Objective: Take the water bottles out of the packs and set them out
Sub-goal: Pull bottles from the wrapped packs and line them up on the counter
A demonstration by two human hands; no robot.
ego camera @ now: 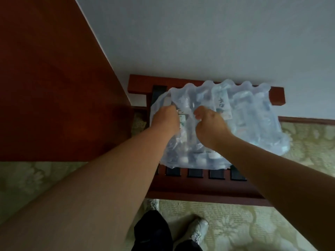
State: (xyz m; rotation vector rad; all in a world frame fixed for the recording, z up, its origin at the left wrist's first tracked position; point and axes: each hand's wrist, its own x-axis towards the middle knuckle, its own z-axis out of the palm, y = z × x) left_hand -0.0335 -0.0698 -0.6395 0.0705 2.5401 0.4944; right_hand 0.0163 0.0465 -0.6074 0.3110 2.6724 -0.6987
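left hand [165, 117] | right hand [208, 122] | both gripping pack wrap [253, 113] | on rack [204, 192]

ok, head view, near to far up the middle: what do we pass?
White shoe → wooden rack's near rail → shrink-wrapped pack of water bottles → rack's far rail → pale wall. Left hand and right hand overlap the pack, both gripping its wrap, so unplaced.
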